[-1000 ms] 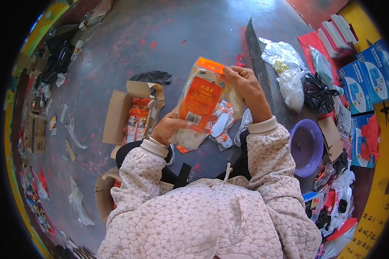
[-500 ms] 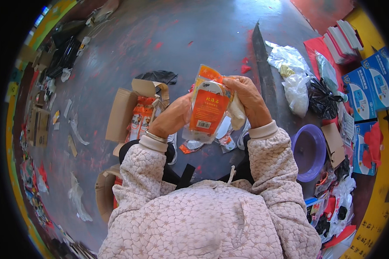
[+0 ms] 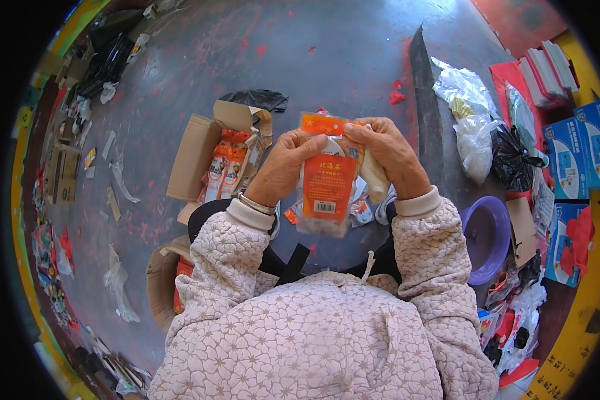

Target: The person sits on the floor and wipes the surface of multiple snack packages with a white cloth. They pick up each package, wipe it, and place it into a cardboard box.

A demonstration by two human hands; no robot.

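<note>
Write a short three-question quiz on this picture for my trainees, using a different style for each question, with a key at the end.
1. Multiple choice: What are the left hand and the right hand both gripping?
A) a black bag
B) a clear-and-orange packet
C) a blue box

2. True or false: The purple basin is on the person's right.

3. Fill the gap: The open cardboard box with orange-and-white packages inside is on the person's ____ side.

Key: 1. B; 2. True; 3. left
</note>
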